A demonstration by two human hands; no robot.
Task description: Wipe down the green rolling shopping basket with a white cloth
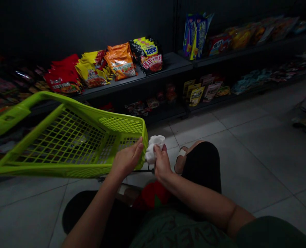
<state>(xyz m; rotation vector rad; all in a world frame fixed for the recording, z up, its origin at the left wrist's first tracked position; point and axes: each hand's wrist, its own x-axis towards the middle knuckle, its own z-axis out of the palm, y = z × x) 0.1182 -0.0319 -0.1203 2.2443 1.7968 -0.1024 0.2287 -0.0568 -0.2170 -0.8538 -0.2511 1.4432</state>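
A bright green plastic shopping basket (72, 169) with mesh sides lies in front of me, its handle toward the left. My left hand (128, 156) grips its right end, thumb up along the rim; its other fingers are mostly hidden. In my right hand (161, 162) is a crumpled white cloth (153, 146), pinched between thumb and fingers. The cloth lies against the outer face of the basket's end. Little shows inside the basket through the mesh.
Behind the basket, a dark shelf (168, 65) holds red packs (65, 75), yellow packs (93, 70), orange packs (121, 62) and black noodle packs (150, 57). Blue packages (196, 36) stand farther right. Smaller bags (196, 95) sit on the lower shelf. My knees flank a tiled floor (248, 165).
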